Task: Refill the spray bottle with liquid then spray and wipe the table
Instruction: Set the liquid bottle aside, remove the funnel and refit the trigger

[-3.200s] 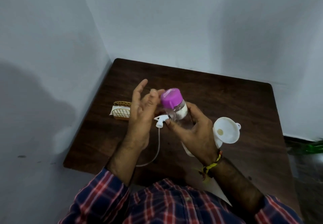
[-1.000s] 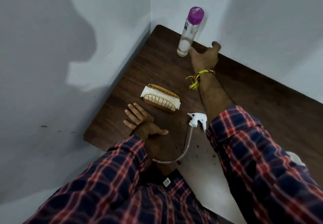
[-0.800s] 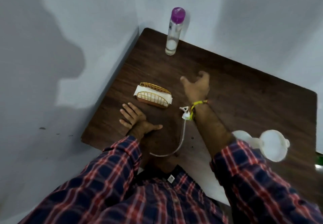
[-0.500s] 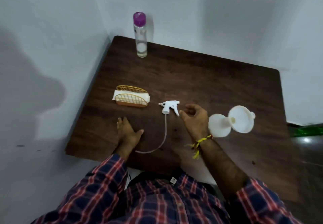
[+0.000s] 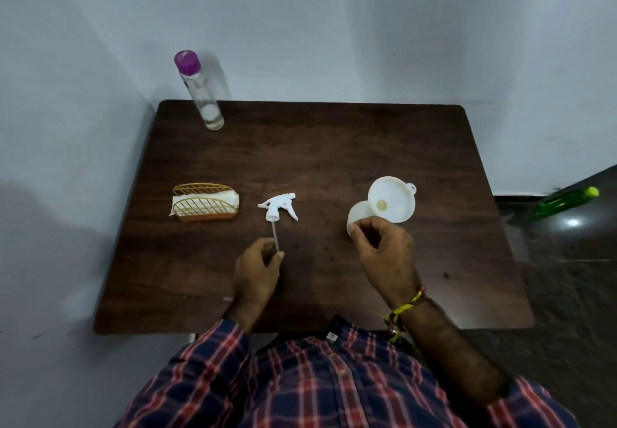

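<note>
The white spray head [image 5: 278,207] lies near the middle of the dark wooden table [image 5: 334,147], its thin dip tube running toward me. My left hand [image 5: 257,269] pinches that tube between thumb and fingers. To the right stands the white spray bottle [image 5: 356,215] with a white funnel [image 5: 392,199] in its neck. My right hand [image 5: 384,252] curls around the bottle's near side, hiding its lower part. A tall clear refill bottle [image 5: 202,93] with a purple cap stands upright at the table's far left corner.
A gold wire holder with white napkins [image 5: 205,205] sits on the left side of the table. Walls close off the left and far sides. A green bottle [image 5: 564,205] lies on the dark floor beyond the right edge.
My right hand set the capped refill bottle at the far left corner, drew back and went to the spray bottle. My left hand left the table and took the dip tube.
</note>
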The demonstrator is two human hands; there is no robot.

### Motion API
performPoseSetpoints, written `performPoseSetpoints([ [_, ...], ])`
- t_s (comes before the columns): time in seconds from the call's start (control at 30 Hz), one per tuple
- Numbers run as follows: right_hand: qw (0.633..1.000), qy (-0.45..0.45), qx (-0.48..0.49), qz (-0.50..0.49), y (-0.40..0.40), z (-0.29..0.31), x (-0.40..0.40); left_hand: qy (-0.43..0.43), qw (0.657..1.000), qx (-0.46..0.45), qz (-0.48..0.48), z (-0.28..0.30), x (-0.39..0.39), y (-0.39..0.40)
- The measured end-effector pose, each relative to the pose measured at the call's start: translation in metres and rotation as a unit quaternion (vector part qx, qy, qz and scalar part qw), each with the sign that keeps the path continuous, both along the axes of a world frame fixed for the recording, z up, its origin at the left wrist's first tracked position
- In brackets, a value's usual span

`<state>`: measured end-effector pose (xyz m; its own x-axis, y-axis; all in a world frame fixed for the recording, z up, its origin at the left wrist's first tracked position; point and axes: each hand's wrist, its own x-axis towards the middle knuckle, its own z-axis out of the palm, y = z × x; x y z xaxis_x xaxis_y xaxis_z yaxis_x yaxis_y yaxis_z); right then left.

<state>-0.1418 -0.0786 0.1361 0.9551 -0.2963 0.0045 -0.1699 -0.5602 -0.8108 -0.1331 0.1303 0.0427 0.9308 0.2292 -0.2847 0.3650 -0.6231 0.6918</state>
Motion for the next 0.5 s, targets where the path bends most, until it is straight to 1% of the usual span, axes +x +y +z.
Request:
performPoseSetpoints([
  [0.1,0.998,0.004,-0.034,-0.060,-0.014,-0.012,-0.004,0.000,1.000,0.008,-0.025,-0.004,-0.008,-0.013],
  [0.2,0.991,-0.002,-0.034,-0.126,-0.027,-0.023,-0.005,0.014,0.998,0.014,-0.055,-0.005,-0.012,-0.024],
  [0.27,0.989,-0.014,-0.043,-0.142,-0.039,-0.028,-0.003,0.024,0.998,0.008,-0.064,-0.006,-0.013,-0.031],
  [0.3,0.989,-0.026,-0.051,-0.135,-0.045,-0.029,0.000,0.027,0.997,0.006,-0.068,-0.007,-0.013,-0.034],
  [0.37,0.993,-0.048,-0.063,-0.090,-0.056,-0.031,0.006,0.029,0.996,0.003,-0.083,-0.009,-0.012,-0.040],
  [0.43,0.995,-0.051,-0.076,-0.039,-0.064,-0.036,0.014,0.038,0.994,0.006,-0.104,-0.009,-0.011,-0.046],
  [0.5,0.993,-0.065,-0.098,-0.015,-0.070,-0.042,0.019,0.037,0.993,0.013,-0.115,-0.009,-0.010,-0.051],
])
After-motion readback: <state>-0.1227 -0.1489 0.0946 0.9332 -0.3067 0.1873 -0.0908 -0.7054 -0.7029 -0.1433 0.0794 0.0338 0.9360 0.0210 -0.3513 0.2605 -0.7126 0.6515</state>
